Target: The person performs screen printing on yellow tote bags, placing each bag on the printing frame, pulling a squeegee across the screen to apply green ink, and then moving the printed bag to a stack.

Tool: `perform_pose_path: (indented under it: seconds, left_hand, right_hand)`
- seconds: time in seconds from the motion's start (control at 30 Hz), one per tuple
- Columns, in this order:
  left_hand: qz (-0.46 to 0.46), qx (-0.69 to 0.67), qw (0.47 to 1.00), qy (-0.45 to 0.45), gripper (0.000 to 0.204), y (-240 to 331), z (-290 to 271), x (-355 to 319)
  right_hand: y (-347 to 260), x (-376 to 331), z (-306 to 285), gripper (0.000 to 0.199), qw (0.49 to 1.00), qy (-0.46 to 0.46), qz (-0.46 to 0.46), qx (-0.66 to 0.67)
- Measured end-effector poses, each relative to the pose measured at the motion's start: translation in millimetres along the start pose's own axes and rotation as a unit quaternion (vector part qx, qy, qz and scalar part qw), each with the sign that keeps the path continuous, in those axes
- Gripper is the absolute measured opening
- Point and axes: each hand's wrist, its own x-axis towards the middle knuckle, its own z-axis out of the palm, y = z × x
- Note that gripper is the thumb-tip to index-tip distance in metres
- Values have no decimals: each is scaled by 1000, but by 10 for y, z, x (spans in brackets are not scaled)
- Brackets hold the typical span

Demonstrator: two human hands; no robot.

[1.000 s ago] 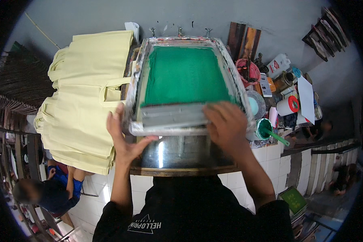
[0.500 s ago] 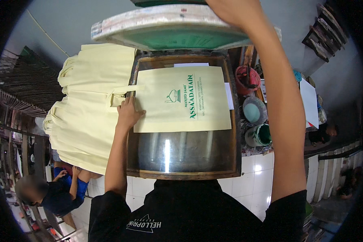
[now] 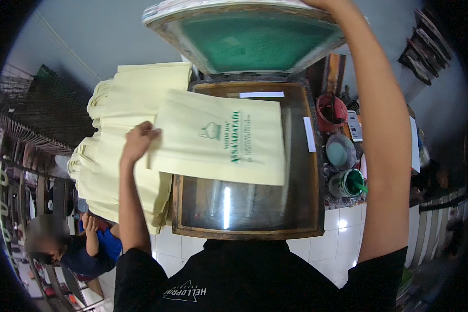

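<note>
My left hand point(image 3: 139, 139) pinches the left edge of a cream fabric bag point(image 3: 187, 112) that bears a green print. The bag slants partly over the glass-topped table point(image 3: 255, 208), and its left part lies over a pile of similar cream bags point(image 3: 106, 156). At the far side, my right hand point(image 3: 325, 4) grips the upper edge of a screen-printing frame point(image 3: 255, 44), tilted up so its green mesh underside shows. Some of the right fingers are cut off by the picture's top. Two white strips, one far point(image 3: 261, 95) and one right point(image 3: 310, 134), show on the glass.
Right of the table stand a red bucket point(image 3: 332, 113), a bowl of pale liquid point(image 3: 340, 152), a tub of green ink point(image 3: 346, 184) and a phone point(image 3: 354, 126). Dark frames point(image 3: 426, 47) hang on the right wall. Another person point(image 3: 86, 242) sits at the lower left.
My left hand has drawn the bag leftward, off the two white strips and partly over the pile. The screen frame has tilted up further, showing more of its underside.
</note>
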Motion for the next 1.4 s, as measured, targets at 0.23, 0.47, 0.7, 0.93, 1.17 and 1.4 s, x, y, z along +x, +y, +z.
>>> perform_pose_path:
  seconds: [0.23, 0.47, 0.7, 0.93, 1.17, 1.4]
  left_hand:
    - [-185, 245, 943, 130, 42, -2525, -2222, -379]
    - [-33, 202, 937, 282, 48, -2232, -1382, 265]
    - [295, 265, 915, 74, 46, -959, 620, 511]
    - [327, 204, 922, 25, 37, -748, 813, 835]
    - [102, -158, 982, 8, 21, -754, 524, 1118]
    - [182, -215, 927, 249, 29, -809, -142, 1350]
  right_hand:
    - [-103, 221, 217, 40, 1000, 10, 13, 27]
    - [-15, 278, 202, 39, 999, -5, 46, 5]
    - [-156, 218, 264, 43, 998, -6, 54, 18]
    - [-12, 233, 148, 43, 997, -25, 80, 5]
    - [-77, 210, 190, 42, 996, -1, 73, 42]
    - [-108, 221, 201, 42, 998, -7, 53, 17]
